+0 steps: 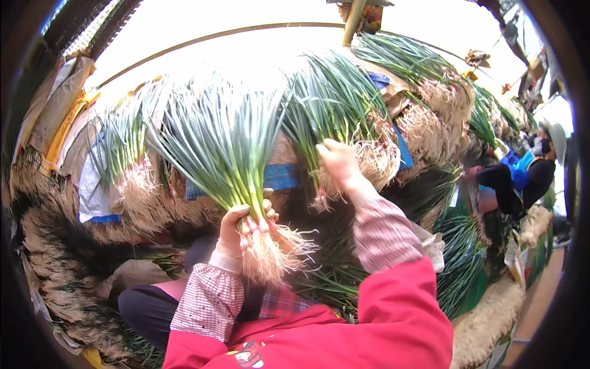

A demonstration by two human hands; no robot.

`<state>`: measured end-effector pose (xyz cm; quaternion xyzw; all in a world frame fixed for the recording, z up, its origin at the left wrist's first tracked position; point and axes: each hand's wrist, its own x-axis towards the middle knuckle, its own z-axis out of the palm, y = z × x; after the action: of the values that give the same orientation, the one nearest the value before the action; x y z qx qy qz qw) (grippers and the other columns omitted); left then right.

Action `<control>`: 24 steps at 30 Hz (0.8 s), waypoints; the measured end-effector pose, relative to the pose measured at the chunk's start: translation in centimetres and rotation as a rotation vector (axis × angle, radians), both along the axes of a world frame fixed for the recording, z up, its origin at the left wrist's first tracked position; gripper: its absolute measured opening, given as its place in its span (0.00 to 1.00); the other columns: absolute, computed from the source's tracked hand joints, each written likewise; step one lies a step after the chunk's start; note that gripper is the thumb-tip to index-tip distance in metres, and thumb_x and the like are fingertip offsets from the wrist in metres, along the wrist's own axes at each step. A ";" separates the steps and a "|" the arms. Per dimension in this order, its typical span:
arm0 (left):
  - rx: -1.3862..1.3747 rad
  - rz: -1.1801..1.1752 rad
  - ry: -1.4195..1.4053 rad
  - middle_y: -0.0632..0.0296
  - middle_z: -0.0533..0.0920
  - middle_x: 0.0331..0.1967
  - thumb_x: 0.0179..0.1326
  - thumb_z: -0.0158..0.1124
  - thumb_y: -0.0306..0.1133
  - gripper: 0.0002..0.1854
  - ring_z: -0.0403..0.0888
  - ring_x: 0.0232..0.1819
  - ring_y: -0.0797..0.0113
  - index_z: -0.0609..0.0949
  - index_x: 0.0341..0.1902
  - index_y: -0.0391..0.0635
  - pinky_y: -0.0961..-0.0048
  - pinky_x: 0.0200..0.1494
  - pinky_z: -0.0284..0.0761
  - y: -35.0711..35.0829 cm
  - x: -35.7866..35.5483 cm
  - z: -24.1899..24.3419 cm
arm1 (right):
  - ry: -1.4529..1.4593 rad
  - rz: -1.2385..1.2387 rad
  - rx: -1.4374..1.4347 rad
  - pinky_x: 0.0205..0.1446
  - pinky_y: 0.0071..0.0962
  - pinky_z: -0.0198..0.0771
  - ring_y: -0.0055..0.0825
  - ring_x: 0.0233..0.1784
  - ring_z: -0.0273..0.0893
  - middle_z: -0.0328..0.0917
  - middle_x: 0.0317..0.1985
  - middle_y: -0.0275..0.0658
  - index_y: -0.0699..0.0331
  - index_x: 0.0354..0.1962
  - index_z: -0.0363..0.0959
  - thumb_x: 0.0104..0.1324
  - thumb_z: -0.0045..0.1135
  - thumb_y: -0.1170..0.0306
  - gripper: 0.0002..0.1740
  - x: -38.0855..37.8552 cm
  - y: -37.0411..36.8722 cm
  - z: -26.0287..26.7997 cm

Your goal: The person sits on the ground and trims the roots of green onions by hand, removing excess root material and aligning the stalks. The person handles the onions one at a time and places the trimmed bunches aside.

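My left hand is closed round the lower stems of a thick bunch of green onions, whose long leaves fan upward and whose pale roots hang below my fingers. Up and to the right, my right hand has its fingers curled at a few thin green onion stems whose roots dangle beneath. Just behind it lies a larger pile of green onions, roots toward me. A smaller bunch of green onions rests on the stack to the left.
Stacked onion bundles with matted roots fill the left side. More bundles line the back right. Loose green leaves lie at the right. A blue-edged sheet covers part of the stack. Another person sits at the far right.
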<state>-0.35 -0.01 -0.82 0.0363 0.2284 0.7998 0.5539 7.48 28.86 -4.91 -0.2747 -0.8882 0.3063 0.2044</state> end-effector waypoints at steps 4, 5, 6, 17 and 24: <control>0.025 -0.068 -0.045 0.45 0.74 0.56 0.58 0.55 0.38 0.36 0.79 0.49 0.58 0.63 0.68 0.31 0.59 0.56 0.75 -0.4 -0.5 -0.8 | -0.965 1.151 0.142 0.33 0.34 0.75 0.39 0.27 0.79 0.78 0.22 0.40 0.61 0.21 0.78 0.56 0.56 0.68 0.08 10.0 -3.8 2.1; 0.076 -0.080 -0.086 0.41 0.72 0.62 0.60 0.53 0.37 0.34 0.80 0.51 0.55 0.64 0.68 0.32 0.55 0.55 0.78 -0.4 -0.5 -0.8 | -0.753 0.971 0.214 0.34 0.36 0.75 0.40 0.27 0.79 0.78 0.22 0.42 0.62 0.22 0.76 0.59 0.55 0.64 0.11 10.5 -4.4 1.9; 0.086 -0.084 -0.094 0.40 0.72 0.62 0.60 0.53 0.37 0.34 0.80 0.51 0.56 0.64 0.68 0.32 0.55 0.54 0.78 -0.2 -0.4 -0.8 | -0.624 0.783 0.276 0.36 0.37 0.75 0.40 0.27 0.80 0.78 0.22 0.43 0.63 0.23 0.75 0.61 0.55 0.60 0.15 10.9 -4.6 1.8; 0.029 -0.184 -0.101 0.39 0.71 0.63 0.61 0.52 0.38 0.31 0.74 0.60 0.46 0.69 0.62 0.26 0.55 0.67 0.67 1.7 1.0 -0.8 | -0.064 0.173 0.352 0.23 0.30 0.72 0.32 0.19 0.78 0.78 0.20 0.35 0.56 0.25 0.76 0.62 0.60 0.62 0.10 6.9 -12.0 5.5; 0.047 -0.139 -0.071 0.42 0.80 0.52 0.64 0.51 0.37 0.26 0.80 0.51 0.50 0.72 0.58 0.27 0.53 0.57 0.76 1.8 1.0 -1.8 | -0.171 0.121 -0.949 0.29 0.15 0.68 0.12 0.25 0.71 0.80 0.38 0.30 0.67 0.51 0.73 0.69 0.55 0.55 0.24 3.7 -9.5 7.3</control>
<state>0.67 1.80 -2.61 0.0365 0.1868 0.7654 0.6147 11.23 19.36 2.35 -0.3098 -0.6784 0.6653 -0.0352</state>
